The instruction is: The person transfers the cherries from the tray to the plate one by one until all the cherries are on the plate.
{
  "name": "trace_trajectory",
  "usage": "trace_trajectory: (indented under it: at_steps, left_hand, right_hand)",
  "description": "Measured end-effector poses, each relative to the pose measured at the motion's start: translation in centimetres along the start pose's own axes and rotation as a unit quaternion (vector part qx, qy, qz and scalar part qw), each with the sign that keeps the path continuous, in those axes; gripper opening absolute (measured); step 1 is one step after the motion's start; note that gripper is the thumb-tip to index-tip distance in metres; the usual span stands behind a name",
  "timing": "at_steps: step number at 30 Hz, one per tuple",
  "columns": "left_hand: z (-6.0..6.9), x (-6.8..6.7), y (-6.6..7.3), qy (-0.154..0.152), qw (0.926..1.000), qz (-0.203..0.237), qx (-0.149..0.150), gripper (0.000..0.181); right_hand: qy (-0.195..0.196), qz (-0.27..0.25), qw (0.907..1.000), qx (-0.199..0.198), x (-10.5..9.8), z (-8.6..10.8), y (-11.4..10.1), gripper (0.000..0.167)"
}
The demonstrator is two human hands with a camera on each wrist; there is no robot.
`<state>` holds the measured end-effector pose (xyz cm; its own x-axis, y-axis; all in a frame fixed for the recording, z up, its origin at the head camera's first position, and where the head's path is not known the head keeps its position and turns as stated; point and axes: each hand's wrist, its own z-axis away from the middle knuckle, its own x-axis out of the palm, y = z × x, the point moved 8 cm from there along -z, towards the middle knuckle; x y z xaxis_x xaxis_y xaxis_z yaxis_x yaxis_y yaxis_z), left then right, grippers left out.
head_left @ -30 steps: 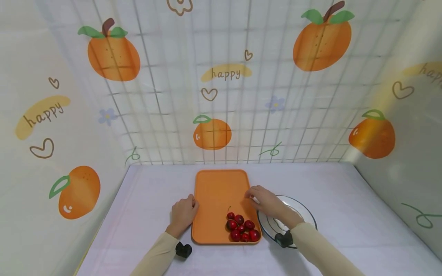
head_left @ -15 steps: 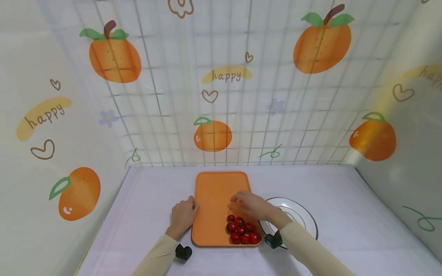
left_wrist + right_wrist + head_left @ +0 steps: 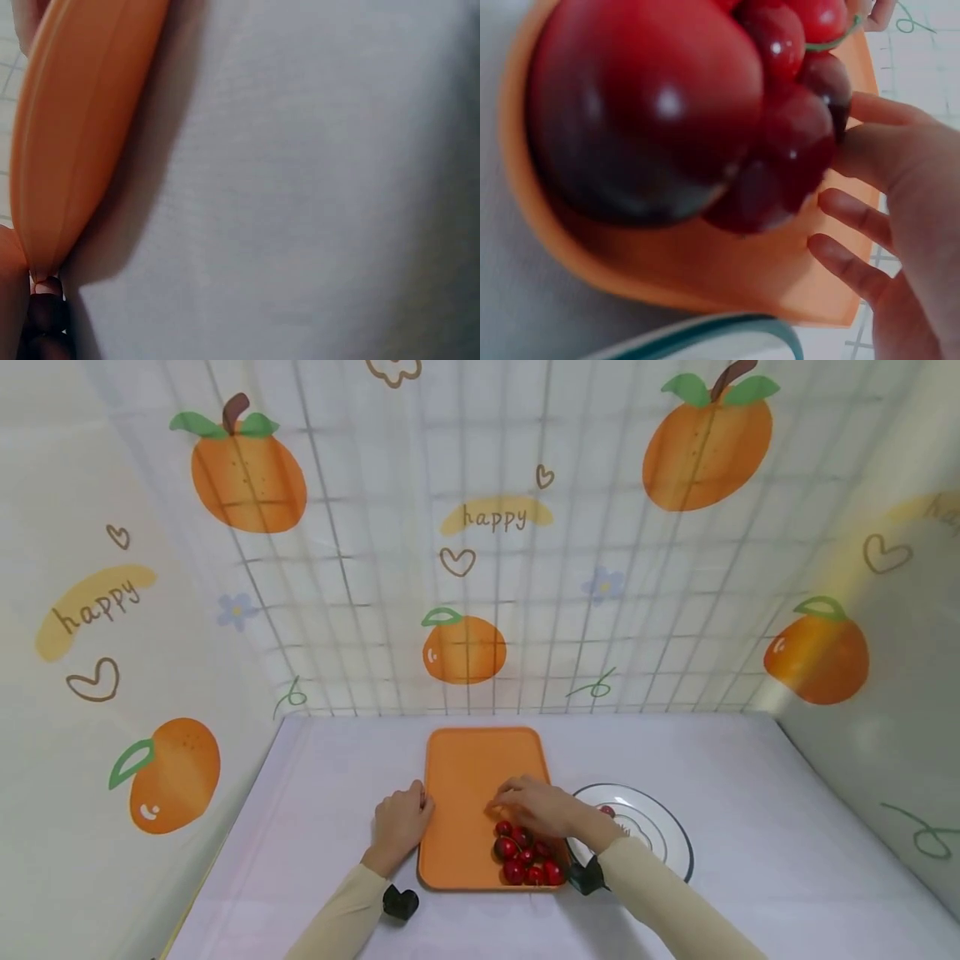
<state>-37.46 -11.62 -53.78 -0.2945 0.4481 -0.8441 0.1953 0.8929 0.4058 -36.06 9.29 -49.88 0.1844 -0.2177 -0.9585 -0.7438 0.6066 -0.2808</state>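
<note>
In the head view, an orange tray (image 3: 461, 777) lies mid-table with several dark red cherries (image 3: 517, 852) piled in its near right corner. My left hand (image 3: 400, 825) holds the tray's left rim; most of its fingers are hidden in the left wrist view, where the tray wall (image 3: 82, 127) fills the upper left. Over the cherries reaches my right hand (image 3: 542, 807), fingers loosely bent. Seen from the right wrist, the thumb and forefinger are beside a dark cherry (image 3: 829, 82), the other fingers spread above the tray floor. No cherry shows lifted.
A white plate (image 3: 678, 839) with a dark rim stands right of the tray, partly under my right forearm, bearing a cherry (image 3: 607, 811). White cloth (image 3: 337, 768) covers the table. Printed curtains (image 3: 480, 593) enclose the back and sides.
My right hand has moved left from above the plate and the tray's right edge to the cherries. A cherry on the plate now shows. The left hand stays at the tray rim.
</note>
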Motion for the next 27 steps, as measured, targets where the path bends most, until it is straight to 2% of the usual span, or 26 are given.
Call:
trace_trajectory:
  at_steps: [5, 11, 17, 27]
  left_hand:
    - [-0.2, 0.0, 0.0, -0.010, 0.9999, -0.004, -0.003, 0.030]
    - [-0.1, 0.1, 0.0, -0.002, 1.0000, -0.007, 0.005, 0.031]
    - [-0.2, 0.1, 0.0, 0.000, 1.0000, -0.006, 0.007, 0.031]
    - [-0.1, -0.5, 0.3, 0.014, 0.9998, -0.010, 0.010, 0.031]
  right_hand:
    - [0.000, -0.014, 0.9999, 0.006, -0.1, -0.1, 0.4, 0.025]
    - [0.021, -0.006, 0.9997, -0.011, -0.4, 0.0, 0.4, 0.018]
    - [0.022, -0.011, 0.9991, 0.034, -0.5, -0.2, 1.0, 0.014]
    - [0.022, 0.008, 0.9973, 0.070, -0.4, -0.2, 1.8, 0.006]
